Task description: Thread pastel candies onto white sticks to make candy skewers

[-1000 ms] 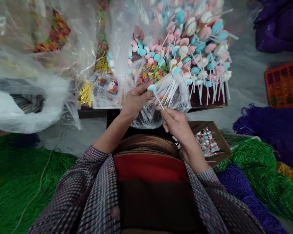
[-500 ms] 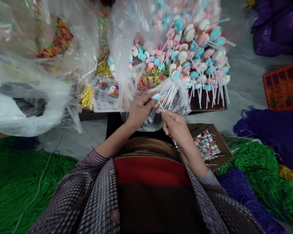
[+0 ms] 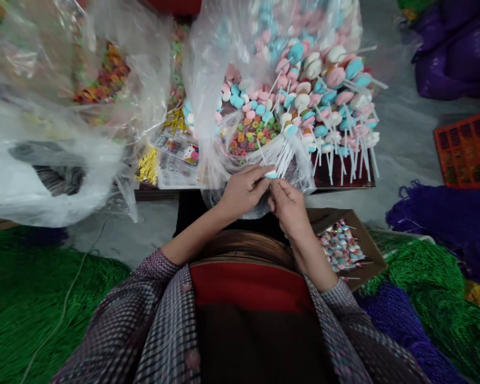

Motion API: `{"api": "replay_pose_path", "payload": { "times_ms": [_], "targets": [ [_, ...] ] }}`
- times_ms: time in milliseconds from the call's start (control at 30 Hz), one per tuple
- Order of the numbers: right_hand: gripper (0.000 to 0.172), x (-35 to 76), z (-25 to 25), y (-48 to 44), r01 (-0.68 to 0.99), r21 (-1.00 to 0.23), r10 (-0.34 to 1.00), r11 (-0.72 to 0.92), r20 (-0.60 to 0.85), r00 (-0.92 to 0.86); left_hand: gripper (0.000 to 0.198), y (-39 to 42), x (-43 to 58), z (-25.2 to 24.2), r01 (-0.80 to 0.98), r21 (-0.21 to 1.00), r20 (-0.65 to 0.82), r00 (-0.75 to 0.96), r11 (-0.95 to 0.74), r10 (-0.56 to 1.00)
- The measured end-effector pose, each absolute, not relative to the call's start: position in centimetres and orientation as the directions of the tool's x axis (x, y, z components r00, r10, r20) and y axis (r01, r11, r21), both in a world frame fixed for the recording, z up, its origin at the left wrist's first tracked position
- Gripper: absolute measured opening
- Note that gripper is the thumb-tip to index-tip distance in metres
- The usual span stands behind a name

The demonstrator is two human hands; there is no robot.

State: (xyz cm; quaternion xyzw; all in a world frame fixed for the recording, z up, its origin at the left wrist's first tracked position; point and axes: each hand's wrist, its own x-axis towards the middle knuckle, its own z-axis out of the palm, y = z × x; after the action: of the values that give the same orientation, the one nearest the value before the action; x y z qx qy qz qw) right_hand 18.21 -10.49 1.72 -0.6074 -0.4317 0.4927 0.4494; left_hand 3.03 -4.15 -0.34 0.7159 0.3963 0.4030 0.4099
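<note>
A blue-and-white marshmallow [image 3: 271,174] is pinched between the thumb and fingers of my left hand [image 3: 245,191]. My right hand [image 3: 288,201] is closed right beside it, its fingertips meeting those of the left; the white stick in its grip is mostly hidden by the fingers. Just beyond the hands lies a bundle of white sticks [image 3: 285,160] on clear plastic. Colourful ring candies [image 3: 252,133] and loose pink, blue and white marshmallows [image 3: 248,104] are heaped behind them.
Finished marshmallow skewers [image 3: 336,112] are piled at the table's right. Plastic bags [image 3: 144,80] of candy, gold twist ties [image 3: 147,166] and printed labels [image 3: 176,149] are on the left. A cardboard box [image 3: 370,258] of wrapped candies stands low right, near green bead strings [image 3: 428,272].
My hands have come together, closing the gap where the white stick showed between them. The marshmallow in my left hand has moved right, towards my right fingertips. The view has shifted slightly.
</note>
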Motion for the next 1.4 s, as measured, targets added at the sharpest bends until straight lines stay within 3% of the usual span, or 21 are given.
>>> {"api": "replay_pose_path", "payload": {
  "times_ms": [167, 267, 367, 467, 667, 867, 1000, 1233, 1300, 1400],
  "targets": [
    [0.052, 18.8, 1.2, -10.2, 0.043, -0.968, 0.956, -0.249, -0.238, 0.169, 0.026, 1.7, 1.3, -0.3, 0.365, 0.858, 0.276, 0.266, -0.361, 0.924],
    [0.050, 19.0, 1.4, -10.4, 0.013, -0.971, 0.955, -0.241, -0.235, 0.180, 0.020, 6.3, 0.9, -1.8, 0.519, 0.764, 0.262, 0.293, -0.383, 0.920],
    [0.047, 19.0, 1.4, -10.7, -0.007, -0.976, 0.958, -0.219, -0.216, 0.190, 0.029, 8.9, 1.1, -3.0, 0.623, 0.666, 0.229, 0.353, -0.410, 0.907],
    [0.046, 19.2, 1.2, -11.0, -0.005, -0.974, 0.955, -0.225, -0.222, 0.198, 0.034, 9.3, 0.9, -3.1, 0.649, 0.598, 0.236, 0.417, -0.470, 0.877],
    [0.046, 19.5, 0.9, -11.0, -0.013, -0.976, 0.954, -0.217, -0.215, 0.211, 0.018, 8.4, 0.3, -2.4, 0.738, 0.492, 0.208, 0.415, -0.462, 0.885],
    [0.051, 19.1, 1.2, -11.1, -0.017, -0.979, 0.961, -0.203, -0.202, 0.188, 0.024, 8.5, 0.1, -0.5, 0.819, 0.315, 0.049, 0.491, -0.480, 0.870],
    [0.050, 19.1, 1.2, -11.3, -0.005, -0.981, 0.964, -0.196, -0.194, 0.184, 0.025, 7.8, 0.0, 0.7, 0.817, 0.271, -0.003, 0.529, -0.509, 0.849],
    [0.049, 19.0, 1.5, -11.1, 0.035, -0.977, 0.969, -0.210, -0.204, 0.141, 0.015, 6.4, 0.3, 0.9, 0.805, 0.340, 0.094, 0.485, -0.486, 0.869],
    [0.050, 18.7, 1.7, -11.0, 0.051, -0.974, 0.971, -0.220, -0.214, 0.109, 0.009, 6.0, 0.2, 0.7, 0.772, 0.441, 0.125, 0.452, -0.458, 0.883],
    [0.050, 18.4, 1.7, -10.9, 0.084, -0.973, 0.974, -0.216, -0.209, 0.086, 0.004, 5.3, 0.2, 0.0, 0.601, 0.717, 0.150, 0.362, -0.354, 0.920]
  ]
}}
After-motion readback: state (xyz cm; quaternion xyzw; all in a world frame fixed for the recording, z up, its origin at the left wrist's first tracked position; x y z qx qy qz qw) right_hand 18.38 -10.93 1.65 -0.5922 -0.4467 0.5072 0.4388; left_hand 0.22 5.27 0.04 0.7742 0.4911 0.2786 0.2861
